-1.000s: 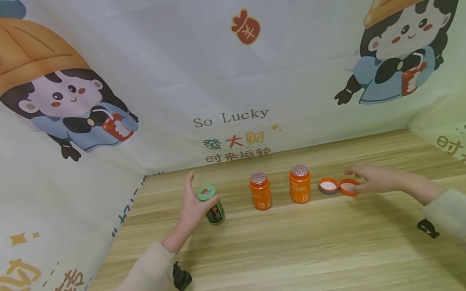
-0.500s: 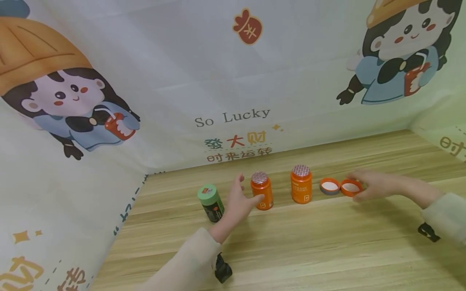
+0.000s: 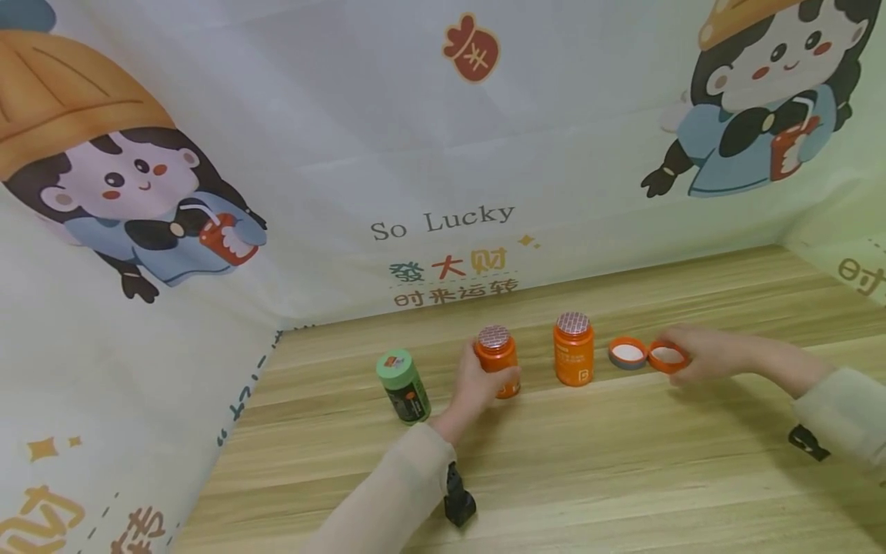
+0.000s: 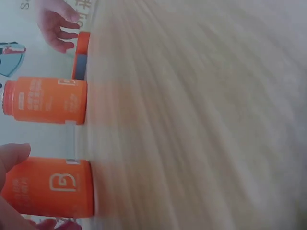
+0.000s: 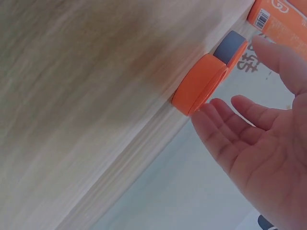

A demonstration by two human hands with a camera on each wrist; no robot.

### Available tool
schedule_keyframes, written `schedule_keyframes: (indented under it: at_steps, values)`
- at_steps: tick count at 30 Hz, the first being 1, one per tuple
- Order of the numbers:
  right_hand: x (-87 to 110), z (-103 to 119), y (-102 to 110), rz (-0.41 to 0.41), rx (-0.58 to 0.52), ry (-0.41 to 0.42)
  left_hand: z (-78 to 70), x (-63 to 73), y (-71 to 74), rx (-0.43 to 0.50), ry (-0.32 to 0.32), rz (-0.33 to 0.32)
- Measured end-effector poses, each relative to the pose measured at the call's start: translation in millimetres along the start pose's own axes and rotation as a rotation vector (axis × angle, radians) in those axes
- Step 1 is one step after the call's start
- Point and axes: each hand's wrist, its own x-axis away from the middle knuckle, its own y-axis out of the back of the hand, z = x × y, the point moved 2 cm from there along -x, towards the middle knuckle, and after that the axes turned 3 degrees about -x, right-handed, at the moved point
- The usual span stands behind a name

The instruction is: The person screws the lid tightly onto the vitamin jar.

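My left hand (image 3: pixel 477 388) holds the left orange bottle (image 3: pixel 507 360), thumb on the near side and fingers passing behind it. The bottle stands upright, its mouth covered by a patterned foil seal. A second uncapped orange bottle (image 3: pixel 574 360) stands to its right, also sealed. Farther right, two bottle caps lie side by side with their white linings up: a grey-sided cap (image 5: pixel 230 46) and an all-orange cap (image 5: pixel 199 84). Beside the orange cap is my right hand (image 3: pixel 716 355), fingers loosely bent, fingertips right at its rim. In the left wrist view, the thumb (image 4: pixel 14 155) overlaps the held bottle.
A green-lidded dark jar (image 3: pixel 404 388) stands left of the left hand, near that forearm. Behind the wooden tabletop (image 3: pixel 588 477) hangs a white printed cloth (image 3: pixel 332 154), which also covers the left and right sides.
My left hand has moved right from the green-lidded jar to the left orange bottle and closed round it. The right hand has lowered slightly at the orange cap.
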Motion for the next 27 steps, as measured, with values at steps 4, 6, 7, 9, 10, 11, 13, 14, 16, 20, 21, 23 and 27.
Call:
schedule_keyframes:
  at_steps: [4,6,7,9,10,11,13,14,16,20,21,23,27]
  values:
    - [-2.9,-2.0,-0.5,-0.030,0.042,-0.010,4.2,-1.6,-0.9,-0.008,0.007,0.014]
    - [-4.0,-3.6,-0.9,-0.045,0.066,-0.014,6.2,-2.8,-2.1,-0.017,0.007,0.017]
    - [-4.5,-4.2,-1.4,-0.053,0.079,-0.006,6.9,-3.4,-2.7,-0.024,0.006,0.016]
    - [-5.3,-6.2,-2.7,-0.061,0.089,0.003,8.0,-4.4,-3.9,-0.044,-0.001,0.010]
    - [-5.5,-7.3,-3.3,-0.065,0.095,0.010,8.3,-4.5,-4.5,-0.051,0.003,0.009]
    - [-5.6,-8.2,-4.1,-0.069,0.100,0.017,8.5,-4.6,-5.1,-0.054,0.008,0.009]
    - [-5.6,-9.6,-5.1,-0.077,0.110,0.030,8.5,-4.3,-5.8,-0.058,0.014,0.007]
    - [-5.6,-10.1,-5.4,-0.081,0.109,0.031,8.7,-4.3,-6.1,-0.060,0.016,0.005]
    - [-5.8,-10.8,-5.2,-0.090,0.116,0.030,9.0,-4.2,-5.9,-0.050,0.017,0.001]
    - [-7.5,-11.7,-4.2,-0.085,0.125,0.003,9.6,-3.3,-4.3,-0.059,-0.003,-0.016]
    - [-8.3,-12.1,-4.0,-0.077,0.126,-0.003,9.6,-2.8,-3.7,-0.065,-0.009,-0.017]
    - [-9.8,-12.4,-3.8,-0.057,0.122,-0.021,9.3,-0.8,-2.6,-0.086,-0.017,-0.011]
    - [-12.2,-13.0,-3.5,-0.030,0.119,-0.030,6.9,6.3,0.0,-0.095,-0.035,0.040]
